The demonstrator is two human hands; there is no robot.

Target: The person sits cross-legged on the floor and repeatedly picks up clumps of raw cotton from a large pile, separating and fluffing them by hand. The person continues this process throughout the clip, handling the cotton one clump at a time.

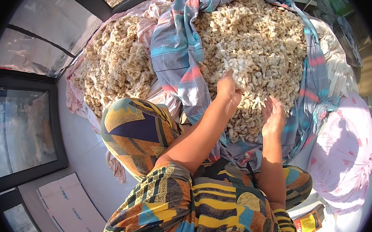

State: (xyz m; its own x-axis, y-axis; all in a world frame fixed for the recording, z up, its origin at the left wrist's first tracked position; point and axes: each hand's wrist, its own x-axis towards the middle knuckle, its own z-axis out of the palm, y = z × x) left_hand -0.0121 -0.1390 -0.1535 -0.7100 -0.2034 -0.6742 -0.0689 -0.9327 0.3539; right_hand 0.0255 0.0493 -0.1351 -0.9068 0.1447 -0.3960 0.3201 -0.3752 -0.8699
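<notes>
A large heap of cream and off-white raw fibre clumps (258, 46), apparently cotton, lies before me on a plaid cloth (181, 51) of blue, grey and pink. My left hand (229, 88) is at the near part of this heap, beside some whiter, fluffier tufts (234, 65). Its fingers are turned away and partly hidden, so any hold on the fibre is unclear. To its right and nearer to me, my right hand (274, 118) has its palm turned up and its fingers spread, against the heap's front edge. Nothing shows in that palm.
A second fibre heap (114, 62) rests on a pink patterned cloth (74, 88) at left. On the right sits a stuffed pink bundle with hearts (341, 157). Dark-framed glass panels (21, 127) stand at the left; a flat white board (71, 211) bearing writing lies below them.
</notes>
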